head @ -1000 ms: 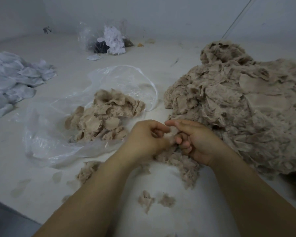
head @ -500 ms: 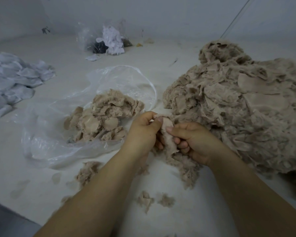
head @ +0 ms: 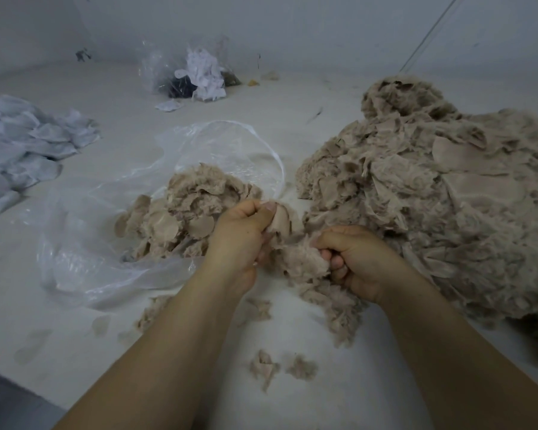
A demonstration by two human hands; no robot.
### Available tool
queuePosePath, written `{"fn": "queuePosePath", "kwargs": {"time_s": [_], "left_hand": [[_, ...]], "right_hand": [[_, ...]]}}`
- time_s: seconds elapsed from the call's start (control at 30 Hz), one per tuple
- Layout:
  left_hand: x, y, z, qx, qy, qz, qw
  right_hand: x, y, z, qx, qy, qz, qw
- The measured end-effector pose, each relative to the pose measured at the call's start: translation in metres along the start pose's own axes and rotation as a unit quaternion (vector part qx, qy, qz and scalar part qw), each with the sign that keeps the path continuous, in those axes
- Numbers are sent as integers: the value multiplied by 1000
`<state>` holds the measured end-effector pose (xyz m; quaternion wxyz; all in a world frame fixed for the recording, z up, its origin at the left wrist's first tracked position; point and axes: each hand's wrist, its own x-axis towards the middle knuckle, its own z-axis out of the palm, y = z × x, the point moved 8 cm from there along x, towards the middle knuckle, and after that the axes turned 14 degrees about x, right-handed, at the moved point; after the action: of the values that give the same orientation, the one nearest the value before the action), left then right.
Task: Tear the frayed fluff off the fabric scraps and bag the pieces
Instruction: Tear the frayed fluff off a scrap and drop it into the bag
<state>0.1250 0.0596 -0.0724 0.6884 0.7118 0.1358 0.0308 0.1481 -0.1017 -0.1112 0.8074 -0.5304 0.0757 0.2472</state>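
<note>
No readable text, labels or numbers anywhere.

Left hand (head: 243, 234) fisted, right hand (head: 359, 262) fisted, forearms converging

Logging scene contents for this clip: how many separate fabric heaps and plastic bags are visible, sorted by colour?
Beige heaps: 2, the big unsorted pile and the cleaned scraps on the near clear bag
Pale blue-grey heaps: 1
Clear plastic bags: 2, the near one and the far bag
Total: 5
</note>
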Motion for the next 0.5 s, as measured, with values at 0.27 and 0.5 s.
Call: {"fn": "queuePosePath", "kwargs": {"time_s": [0.27,0.5], "left_hand": [[2,1,-9,-126,-15,-33,991],[-2,-8,17,50,-74,-11,996]], "right_hand": [[2,1,-5,0,26,-13,1000],[1,-2,5,-9,-37,-16,999]]}}
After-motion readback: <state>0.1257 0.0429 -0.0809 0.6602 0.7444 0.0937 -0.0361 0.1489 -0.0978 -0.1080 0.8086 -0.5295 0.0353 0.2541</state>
